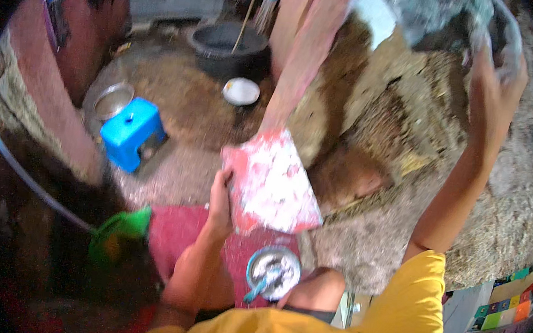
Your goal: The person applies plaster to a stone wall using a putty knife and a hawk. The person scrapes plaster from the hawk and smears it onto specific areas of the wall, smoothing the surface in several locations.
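My left hand grips the left edge of a flat red board, its fingers closed on it. White paste is smeared thickly over most of the board's face. Up at the far right, my right hand is raised beside a greyish curved rim. Its fingers are blurred, and whether they hold the rim I cannot tell. Below the board, a round tub of white paste stands near my knee, with a teal-handled tool resting in it.
A blue plastic stool and a metal bowl stand at the left. Farther back are a dark basin and a white-topped round container. Rough stone wall rises on the right. A green container sits lower left.
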Demonstrator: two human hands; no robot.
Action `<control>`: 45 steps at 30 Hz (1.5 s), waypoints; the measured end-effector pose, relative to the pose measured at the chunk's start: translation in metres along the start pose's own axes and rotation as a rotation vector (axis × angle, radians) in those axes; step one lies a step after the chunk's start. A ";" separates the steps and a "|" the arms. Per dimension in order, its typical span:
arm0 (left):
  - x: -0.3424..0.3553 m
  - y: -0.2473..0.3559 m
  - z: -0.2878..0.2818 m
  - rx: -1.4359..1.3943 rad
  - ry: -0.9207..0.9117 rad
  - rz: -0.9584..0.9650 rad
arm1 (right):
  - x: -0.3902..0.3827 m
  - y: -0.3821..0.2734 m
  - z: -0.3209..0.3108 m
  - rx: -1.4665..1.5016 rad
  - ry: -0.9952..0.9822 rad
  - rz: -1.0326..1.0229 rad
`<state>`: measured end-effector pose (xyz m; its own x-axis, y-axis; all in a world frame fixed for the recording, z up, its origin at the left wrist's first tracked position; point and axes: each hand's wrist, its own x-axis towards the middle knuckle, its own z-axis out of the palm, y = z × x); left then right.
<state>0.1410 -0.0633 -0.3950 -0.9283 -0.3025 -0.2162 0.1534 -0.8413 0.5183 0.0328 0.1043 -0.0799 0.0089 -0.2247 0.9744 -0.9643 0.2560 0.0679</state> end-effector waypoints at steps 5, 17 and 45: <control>0.001 0.013 -0.001 0.145 0.163 0.208 | -0.121 -0.012 0.014 0.428 -0.465 0.576; 0.013 0.035 -0.030 0.556 0.092 -0.002 | -0.213 0.023 0.022 0.447 -0.610 0.904; 0.035 0.028 -0.052 0.611 0.156 -0.005 | -0.259 -0.018 0.018 0.696 -0.850 1.250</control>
<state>0.1301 -0.1210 -0.4315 -0.8609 -0.3999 -0.3144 -0.1150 -0.4490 0.8861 0.0431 0.1408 -0.3373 -0.7207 -0.6913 -0.0524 -0.1926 0.2722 -0.9428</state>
